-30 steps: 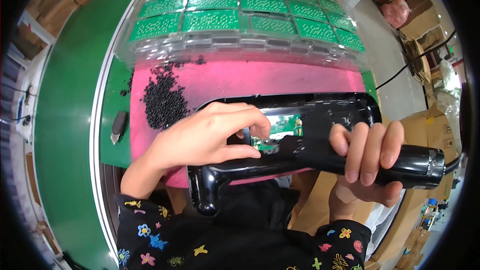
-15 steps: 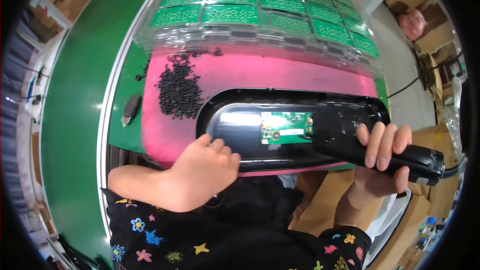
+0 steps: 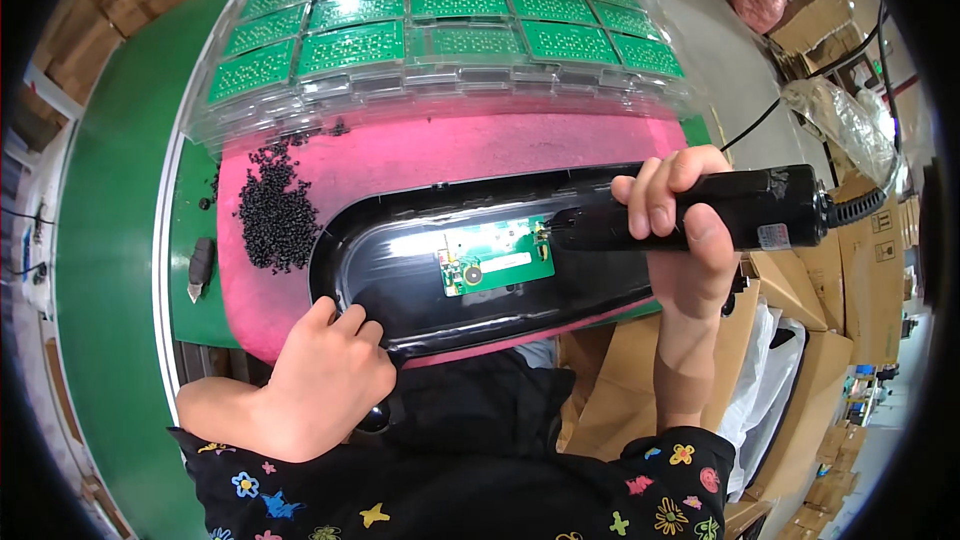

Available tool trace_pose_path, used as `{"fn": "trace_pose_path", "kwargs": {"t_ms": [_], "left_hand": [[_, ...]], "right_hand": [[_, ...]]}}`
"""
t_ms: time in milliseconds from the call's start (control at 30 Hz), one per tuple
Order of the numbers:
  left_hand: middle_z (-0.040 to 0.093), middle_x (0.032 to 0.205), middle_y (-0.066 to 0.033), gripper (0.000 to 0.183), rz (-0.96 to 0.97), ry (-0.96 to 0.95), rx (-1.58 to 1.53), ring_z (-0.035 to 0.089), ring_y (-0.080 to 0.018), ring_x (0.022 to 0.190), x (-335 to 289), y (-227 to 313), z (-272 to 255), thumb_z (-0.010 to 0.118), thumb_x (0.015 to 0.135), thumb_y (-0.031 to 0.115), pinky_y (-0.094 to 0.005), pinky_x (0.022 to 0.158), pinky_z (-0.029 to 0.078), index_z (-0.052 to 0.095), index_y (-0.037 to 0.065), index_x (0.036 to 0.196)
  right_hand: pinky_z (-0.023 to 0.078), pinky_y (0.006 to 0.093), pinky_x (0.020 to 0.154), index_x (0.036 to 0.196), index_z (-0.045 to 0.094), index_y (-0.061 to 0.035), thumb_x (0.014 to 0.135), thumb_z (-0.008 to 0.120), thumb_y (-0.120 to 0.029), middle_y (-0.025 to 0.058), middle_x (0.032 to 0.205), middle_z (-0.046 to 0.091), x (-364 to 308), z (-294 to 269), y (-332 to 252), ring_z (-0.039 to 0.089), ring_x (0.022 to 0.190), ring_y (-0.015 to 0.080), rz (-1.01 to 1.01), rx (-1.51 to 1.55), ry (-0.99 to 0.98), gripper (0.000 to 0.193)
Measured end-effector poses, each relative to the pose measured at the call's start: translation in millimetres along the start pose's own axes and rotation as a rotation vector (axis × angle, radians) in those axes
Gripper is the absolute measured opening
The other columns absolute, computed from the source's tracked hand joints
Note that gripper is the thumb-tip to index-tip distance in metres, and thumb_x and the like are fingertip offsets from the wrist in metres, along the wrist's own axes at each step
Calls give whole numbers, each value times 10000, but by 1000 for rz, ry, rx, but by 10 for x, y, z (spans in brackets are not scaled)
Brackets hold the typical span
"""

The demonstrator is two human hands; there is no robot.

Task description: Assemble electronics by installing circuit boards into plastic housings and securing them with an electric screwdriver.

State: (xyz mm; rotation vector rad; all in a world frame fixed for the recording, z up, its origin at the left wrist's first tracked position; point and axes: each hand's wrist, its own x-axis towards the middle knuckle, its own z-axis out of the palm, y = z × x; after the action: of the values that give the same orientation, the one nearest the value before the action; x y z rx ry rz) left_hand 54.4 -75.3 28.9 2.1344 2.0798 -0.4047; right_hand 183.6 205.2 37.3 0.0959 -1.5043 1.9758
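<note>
A long, shallow black plastic housing (image 3: pixel 390 315) with rounded ends lies on a pink mat, tilted up toward the right. Inside it sits a small green circuit board (image 3: pixel 500 275). My left hand (image 3: pixel 335 355) is closed over the housing's near left rim, its fingertips hidden. My right hand (image 3: pixel 675 210) wraps round a black electric screwdriver (image 3: pixel 770 208), held almost level above the housing's right part. The tip points left at the board's right edge; whether it touches a screw there is too small to tell. A coiled cord (image 3: pixel 858 208) leaves its back end.
Small black screws (image 3: pixel 275 215) lie heaped on the pink mat (image 3: pixel 480 145) at left. Beside them on the green table is a dark-handled tool (image 3: pixel 202 265) with a short blade. Stacked clear trays (image 3: pixel 440 80) of green boards stand behind. Cardboard boxes (image 3: pixel 620 400) are at the near right.
The whole view has shifted, bringing the table scene leftward. The screwdriver has swung from slanting down at its back end to nearly level. The housing's right end now tilts farther up.
</note>
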Motion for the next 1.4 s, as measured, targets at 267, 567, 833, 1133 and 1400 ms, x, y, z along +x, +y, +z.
{"fn": "trace_pose_path", "kwargs": {"t_ms": [267, 567, 833, 1133, 1400], "left_hand": [[605, 763, -11, 159, -19, 35, -13, 567, -178, 854, 17, -77, -4, 759, 591, 196, -304, 741, 392, 710, 97, 705], [612, 735, -21, 105, -5, 14, -34, 580, -186, 835, -12, -92, 34, 748, 585, 166, -309, 741, 397, 710, 113, 668], [569, 786, -4, 115, 5, 45, -157, 569, -165, 871, 64, -278, 37, 691, 732, 203, -300, 765, 403, 643, 106, 771], [565, 794, -15, 108, 74, -8, -144, 562, -186, 861, 40, -168, 4, 674, 678, 117, -309, 746, 413, 642, 97, 779], [592, 819, -34, 84, 164, 27, -183, 586, -174, 824, 133, -221, -3, 661, 733, 93, -300, 695, 440, 648, 49, 803]], "right_hand": [[481, 337, 666, 1019, 543, -2, 827, 674, -27, 63, 801, 556, -11, 31, 75, 563, 677, 171, 36, -58, 37, 234], [488, 331, 678, 1023, 554, -7, 835, 683, -24, 58, 807, 578, 48, 88, 135, 578, 699, 162, 65, -81, 20, 229], [438, 297, 637, 987, 523, -25, 821, 733, -191, 36, 740, 538, 208, 78, 87, 505, 658, 141, 151, -150, -149, 315], [450, 296, 640, 1003, 524, -13, 820, 707, -146, 48, 764, 564, 261, 36, 155, 533, 681, 150, 185, -82, -158, 291], [402, 306, 680, 978, 503, -78, 828, 706, -315, 2, 700, 503, 253, 91, 132, 497, 638, 134, 223, -232, -117, 347]]}}
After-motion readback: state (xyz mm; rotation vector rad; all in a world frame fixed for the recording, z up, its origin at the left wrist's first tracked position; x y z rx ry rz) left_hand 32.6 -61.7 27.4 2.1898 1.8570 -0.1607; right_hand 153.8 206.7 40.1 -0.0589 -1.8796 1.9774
